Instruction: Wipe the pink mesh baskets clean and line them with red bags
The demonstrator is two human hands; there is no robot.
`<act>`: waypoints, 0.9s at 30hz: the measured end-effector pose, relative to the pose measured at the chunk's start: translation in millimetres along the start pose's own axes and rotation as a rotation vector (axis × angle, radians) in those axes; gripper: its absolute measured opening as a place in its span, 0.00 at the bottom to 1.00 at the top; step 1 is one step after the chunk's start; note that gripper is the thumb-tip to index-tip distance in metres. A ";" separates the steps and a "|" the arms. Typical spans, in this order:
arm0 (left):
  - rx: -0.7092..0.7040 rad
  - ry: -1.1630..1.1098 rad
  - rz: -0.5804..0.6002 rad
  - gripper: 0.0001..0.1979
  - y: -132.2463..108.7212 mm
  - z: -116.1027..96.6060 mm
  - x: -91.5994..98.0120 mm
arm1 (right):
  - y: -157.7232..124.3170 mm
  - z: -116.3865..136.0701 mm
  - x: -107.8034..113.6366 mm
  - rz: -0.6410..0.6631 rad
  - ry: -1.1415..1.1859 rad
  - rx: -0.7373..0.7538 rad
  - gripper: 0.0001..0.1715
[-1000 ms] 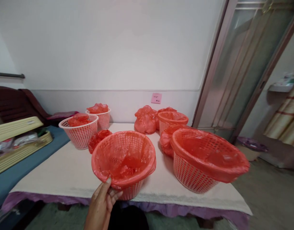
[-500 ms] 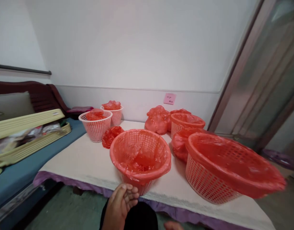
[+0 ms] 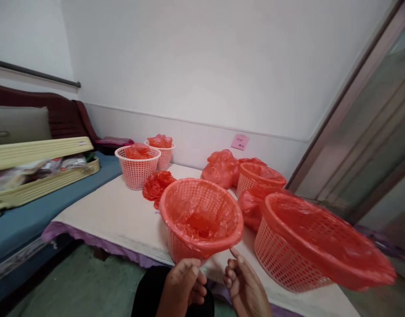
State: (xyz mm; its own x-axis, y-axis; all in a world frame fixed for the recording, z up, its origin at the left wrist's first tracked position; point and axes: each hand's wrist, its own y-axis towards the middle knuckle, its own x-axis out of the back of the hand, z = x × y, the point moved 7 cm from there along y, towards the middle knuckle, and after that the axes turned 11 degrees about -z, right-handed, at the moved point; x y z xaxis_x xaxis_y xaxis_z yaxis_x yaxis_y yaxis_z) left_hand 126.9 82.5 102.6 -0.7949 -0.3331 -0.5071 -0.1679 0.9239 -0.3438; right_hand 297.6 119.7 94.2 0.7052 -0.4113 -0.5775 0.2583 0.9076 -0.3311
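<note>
A plastic basket (image 3: 177, 240) lined with a red plastic bag (image 3: 202, 200) stands right in front of me, the bag folded over its rim. My left hand (image 3: 185, 284) is below the near rim, fingers loosely curled and parted, with nothing visible in it. To its right, my right hand (image 3: 245, 281) holds nothing, its fingers apart and the index fingertip close to the rim's lower right side; whether it touches the bag I cannot tell. A larger basket (image 3: 288, 264), also lined with a red bag, sits to the right of that hand.
Behind are a smaller lined basket (image 3: 263, 174) and a bunched red bag (image 3: 220, 169). Two white baskets (image 3: 138, 171) with crumpled bags stand at the back left, near a loose red bag (image 3: 158, 185). A yellow case (image 3: 40, 187) lies propped open on the blue bed (image 3: 105, 176).
My right hand has risen into view from the bottom edge toward the middle basket. My left hand has shifted right and its fingers have curled. The view has tilted slightly.
</note>
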 end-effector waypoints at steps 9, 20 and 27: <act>-0.025 0.021 0.007 0.21 9.3 -3.0 -18.9 | 9.4 12.1 -28.6 0.072 0.036 0.037 0.21; -0.052 0.069 -0.013 0.24 23.4 12.1 -11.1 | 27.6 0.3 -20.8 0.046 -0.001 -0.027 0.23; -0.059 0.113 -0.101 0.25 34.0 31.8 24.8 | 27.8 -33.7 37.2 -0.018 -0.207 -0.016 0.22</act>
State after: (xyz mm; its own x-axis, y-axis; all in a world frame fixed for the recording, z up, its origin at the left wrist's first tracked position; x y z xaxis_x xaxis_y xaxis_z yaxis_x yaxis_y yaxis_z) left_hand 120.0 99.7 53.1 -0.8320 -0.4050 -0.3791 -0.2817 0.8972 -0.3402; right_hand 308.7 126.9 38.3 0.8213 -0.4003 -0.4066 0.2629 0.8979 -0.3531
